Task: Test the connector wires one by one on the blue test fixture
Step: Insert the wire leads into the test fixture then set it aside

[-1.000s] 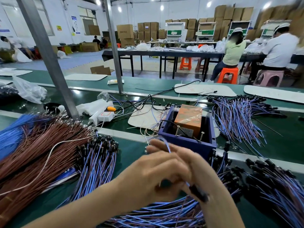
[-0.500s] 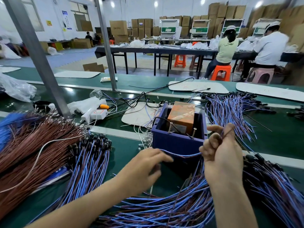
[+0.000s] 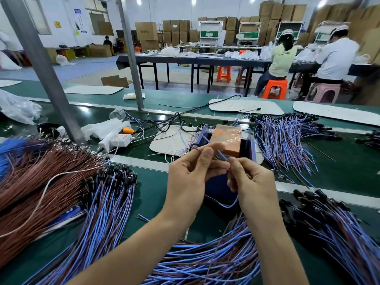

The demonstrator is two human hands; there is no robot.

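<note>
The blue test fixture (image 3: 249, 148) is an open box with an orange block (image 3: 228, 138) inside, standing just beyond my hands. My left hand (image 3: 188, 179) pinches the brown end of one connector wire (image 3: 223, 204) at the fixture's near edge. My right hand (image 3: 249, 182) pinches the blue end of the same wire, whose loop hangs below between my wrists. Both hands hide the fixture's front wall. Piles of blue-and-brown connector wires lie in front of me (image 3: 205, 262), at the left (image 3: 107, 202), at the right (image 3: 333, 229) and behind the fixture (image 3: 287, 138).
A heap of brown wires (image 3: 37, 182) fills the left of the green bench. A slanted metal post (image 3: 47, 75) rises there, with a white power strip (image 3: 116, 140) beside it. White pads (image 3: 244, 106) lie farther back. Two seated people work at a far table.
My hands have risen and come together at the fixture's near edge. The wire, held stretched low between them half a second ago, now hangs in a loop with each end pinched.
</note>
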